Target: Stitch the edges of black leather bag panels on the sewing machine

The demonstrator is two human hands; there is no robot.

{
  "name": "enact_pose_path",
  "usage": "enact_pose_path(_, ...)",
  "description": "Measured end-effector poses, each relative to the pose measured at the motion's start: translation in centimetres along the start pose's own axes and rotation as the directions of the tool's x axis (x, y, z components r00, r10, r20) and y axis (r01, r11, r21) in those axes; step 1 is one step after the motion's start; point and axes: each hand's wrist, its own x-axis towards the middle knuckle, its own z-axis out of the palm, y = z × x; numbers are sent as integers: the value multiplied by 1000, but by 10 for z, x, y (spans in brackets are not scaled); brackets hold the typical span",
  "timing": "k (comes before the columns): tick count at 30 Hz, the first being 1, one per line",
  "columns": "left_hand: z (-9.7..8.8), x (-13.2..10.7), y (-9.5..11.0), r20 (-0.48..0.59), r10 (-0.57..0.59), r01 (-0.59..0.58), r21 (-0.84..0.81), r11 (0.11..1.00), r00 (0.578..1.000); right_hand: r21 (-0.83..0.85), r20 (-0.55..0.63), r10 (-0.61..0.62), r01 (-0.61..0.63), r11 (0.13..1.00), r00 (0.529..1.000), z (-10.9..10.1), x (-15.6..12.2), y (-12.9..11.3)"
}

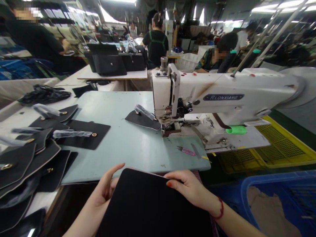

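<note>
A large black leather-like panel with a pale edge is held up at the front of the sewing table. My right hand pinches its upper right edge, thumb on the near face and fingers at the rim. At the left edge, my left hand holds the panel with its thumb stretched out and its other fingers partly hidden behind it. Beyond the hands stands a white sewing machine. A small black flap with a plastic-wrapped handle lies beside its presser foot.
Pink-handled thread snips lie on the pale green tabletop. Several black pieces with wrapped handles are piled at the left. Black bags stand behind. A blue bin and a yellow crate are at the right. Other people work farther back.
</note>
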Motion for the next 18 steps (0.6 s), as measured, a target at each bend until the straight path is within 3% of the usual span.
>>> enact_pose_path(3, -7, -1, -15, -33, 120, -117, 89, 989, 992, 39, -3, 13, -12, 999, 1000, 5, -9, 3)
enact_pose_path(7, -27, 0, -22, 62, -22, 9, 194, 981, 998, 50, -34, 1, 1, 999, 999, 7, -12, 5)
enact_pose_path(9, -33, 0, -19, 93, -36, 15, 217, 976, 995, 43, -41, -20, 22, 999, 999, 7, -13, 5)
enact_pose_path(13, -29, -1, -11, 143, -30, -31, 407, 913, 989, -26, -20, -59, 59, 998, 998, 5, -14, 4)
enact_pose_path(18, -25, -2, -14, 95, 63, -99, 441, 892, 993, -177, -7, -133, 130, 976, 991, 4, -13, -2)
